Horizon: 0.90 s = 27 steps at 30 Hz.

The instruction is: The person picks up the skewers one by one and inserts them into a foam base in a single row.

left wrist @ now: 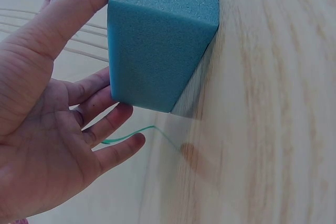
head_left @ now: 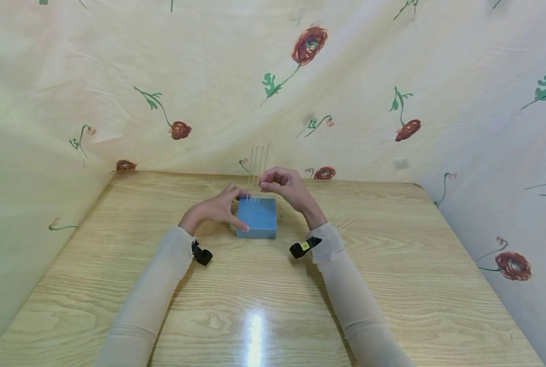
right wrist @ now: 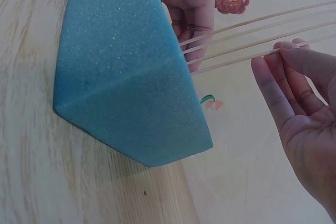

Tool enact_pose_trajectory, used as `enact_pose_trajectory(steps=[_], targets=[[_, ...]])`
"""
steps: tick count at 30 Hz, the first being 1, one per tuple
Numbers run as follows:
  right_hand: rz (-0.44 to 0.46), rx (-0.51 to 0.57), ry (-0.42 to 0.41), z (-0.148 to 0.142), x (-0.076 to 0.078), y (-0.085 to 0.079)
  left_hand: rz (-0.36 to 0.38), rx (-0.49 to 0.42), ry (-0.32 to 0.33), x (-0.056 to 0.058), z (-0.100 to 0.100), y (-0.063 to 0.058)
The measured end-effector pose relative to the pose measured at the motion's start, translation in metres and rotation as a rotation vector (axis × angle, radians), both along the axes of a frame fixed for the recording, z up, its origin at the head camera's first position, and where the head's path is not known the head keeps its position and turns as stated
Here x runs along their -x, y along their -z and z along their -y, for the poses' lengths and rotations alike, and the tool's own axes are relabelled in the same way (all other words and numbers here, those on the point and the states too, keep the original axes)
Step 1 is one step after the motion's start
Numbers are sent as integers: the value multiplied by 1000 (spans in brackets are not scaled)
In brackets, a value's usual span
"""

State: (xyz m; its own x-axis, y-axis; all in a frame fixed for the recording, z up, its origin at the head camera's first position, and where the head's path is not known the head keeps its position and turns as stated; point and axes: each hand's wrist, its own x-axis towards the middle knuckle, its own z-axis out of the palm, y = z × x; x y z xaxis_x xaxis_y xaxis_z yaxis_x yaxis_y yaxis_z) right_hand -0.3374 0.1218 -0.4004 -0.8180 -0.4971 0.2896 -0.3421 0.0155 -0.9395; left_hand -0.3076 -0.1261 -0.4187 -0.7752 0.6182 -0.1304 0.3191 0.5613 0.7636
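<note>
A blue foam block (head_left: 256, 216) lies on the wooden table, with several thin wooden sticks (head_left: 251, 168) standing in a row from the back of its top. My left hand (head_left: 218, 206) holds the block from the left, thumb on the near top edge and fingers at the back left corner. In the left wrist view, the little finger hangs free of the foam block (left wrist: 152, 56). My right hand (head_left: 289, 188) pinches the rightmost stick (right wrist: 231, 66) partway up between thumb and index finger. That stick's lower end meets the foam block (right wrist: 131, 77).
A few loose sticks (head_left: 346, 223) lie on the table beyond my right forearm. Flower-printed cloth (head_left: 227, 92) hangs behind the table (head_left: 236, 300) and along both sides. Each wrist wears a black camera.
</note>
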Motion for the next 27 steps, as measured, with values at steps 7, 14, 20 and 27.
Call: enact_pose_trajectory(steps=[7, 14, 20, 27], targets=[[-3, -4, 1, 0, 1, 0, 1, -6, -1, 1, 0, 1], [-15, -11, -1, 0, 1, 1, -1, -7, -1, 2, 1, 2], [-19, -16, -1, 0, 1, 1, -5, -10, 0, 2, 1, 4], [-8, -8, 2, 0, -1, 0, -4, -6, -4, 2, 0, 3]])
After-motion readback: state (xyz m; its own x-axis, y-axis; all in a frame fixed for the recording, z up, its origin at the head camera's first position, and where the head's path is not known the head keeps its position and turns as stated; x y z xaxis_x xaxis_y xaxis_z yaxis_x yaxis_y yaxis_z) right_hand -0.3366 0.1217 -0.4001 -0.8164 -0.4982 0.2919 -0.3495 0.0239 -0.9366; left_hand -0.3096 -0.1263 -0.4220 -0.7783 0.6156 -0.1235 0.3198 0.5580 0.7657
